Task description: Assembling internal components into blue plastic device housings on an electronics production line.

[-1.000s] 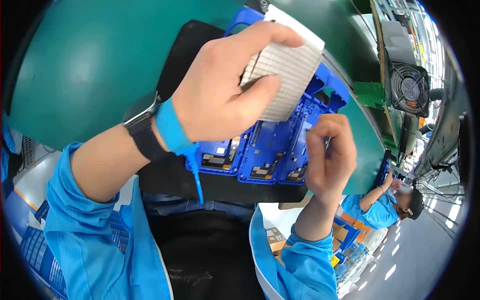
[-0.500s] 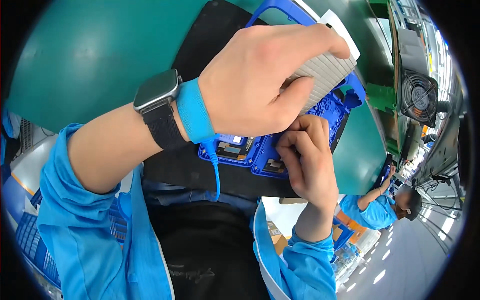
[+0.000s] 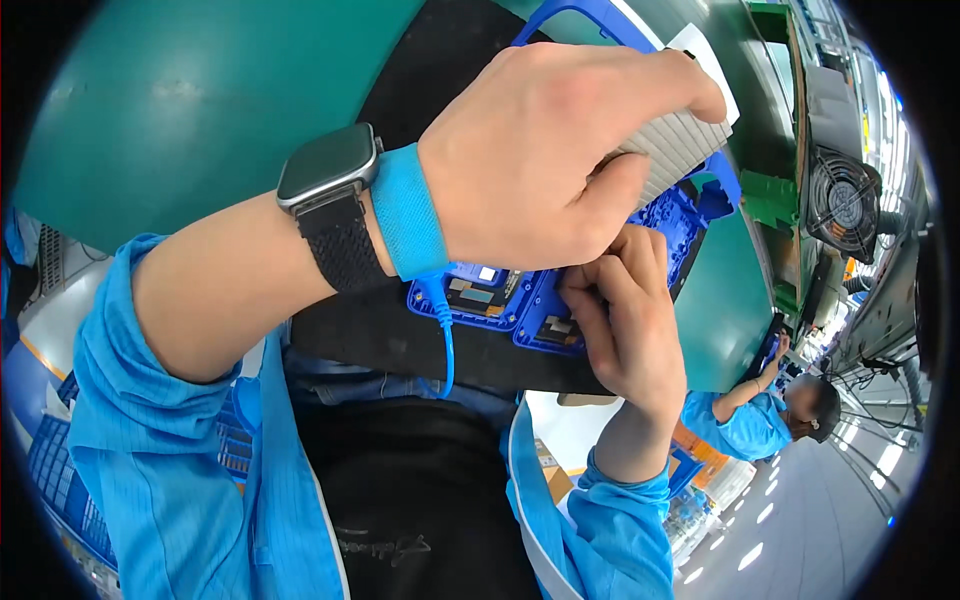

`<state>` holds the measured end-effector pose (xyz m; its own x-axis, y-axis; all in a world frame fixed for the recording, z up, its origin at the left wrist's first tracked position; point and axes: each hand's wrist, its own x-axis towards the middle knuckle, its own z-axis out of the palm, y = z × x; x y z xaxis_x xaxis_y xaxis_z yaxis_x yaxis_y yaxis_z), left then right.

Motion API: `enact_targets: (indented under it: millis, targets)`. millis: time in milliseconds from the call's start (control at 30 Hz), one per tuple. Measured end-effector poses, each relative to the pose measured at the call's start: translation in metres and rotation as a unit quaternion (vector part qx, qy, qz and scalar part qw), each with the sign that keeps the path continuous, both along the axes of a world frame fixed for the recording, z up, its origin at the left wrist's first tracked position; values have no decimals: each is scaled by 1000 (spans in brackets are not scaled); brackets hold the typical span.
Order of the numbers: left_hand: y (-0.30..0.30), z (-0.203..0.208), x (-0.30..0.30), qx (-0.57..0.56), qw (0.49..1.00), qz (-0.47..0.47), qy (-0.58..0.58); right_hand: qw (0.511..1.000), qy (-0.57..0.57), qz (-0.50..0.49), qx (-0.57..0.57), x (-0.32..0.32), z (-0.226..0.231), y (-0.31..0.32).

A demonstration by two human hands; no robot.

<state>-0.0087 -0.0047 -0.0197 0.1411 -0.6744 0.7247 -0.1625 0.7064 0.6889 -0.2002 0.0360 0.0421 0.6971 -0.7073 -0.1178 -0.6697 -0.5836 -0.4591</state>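
Observation:
My left hand (image 3: 540, 160), with a watch and a blue corded wrist strap on its wrist, is closed at the edge of a sheet of grey strips (image 3: 680, 150) on white backing. Below it, the fingertips of my right hand (image 3: 630, 310) are pinched together over an opened blue plastic housing (image 3: 535, 338). Whatever they pinch is hidden. Dark and metallic parts show inside the left portion of the housing (image 3: 475, 318). A ribbed blue shell (image 3: 690, 225) lies just beyond my right hand, partly covered by the sheet.
A black mat (image 3: 400, 345) lies under the parts on a green table (image 3: 190, 120). A blue handle-shaped frame (image 3: 575, 12) stands at the far edge. At the right are a black fan (image 3: 845, 200) and another person in blue (image 3: 750, 425). Blue crates (image 3: 60, 470) are lower left.
Both hands, the sheet and the housing appear slightly further right, as the whole view has shifted a little. The hold of each hand looks the same.

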Motion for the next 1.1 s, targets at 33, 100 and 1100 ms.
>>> enact_targets:
  millis: [33,100,1100]
  targets:
    - [0,1,1,1,1000,-1,1,1000,3,-1,-2,0,0,0]
    - [1,2,3,25,999,-20,-19,1000,2,-6,-2,0,0,1]
    - [5,14,14,31,970,-236,-53,957,-245,-134,-83,-36,26,-41]
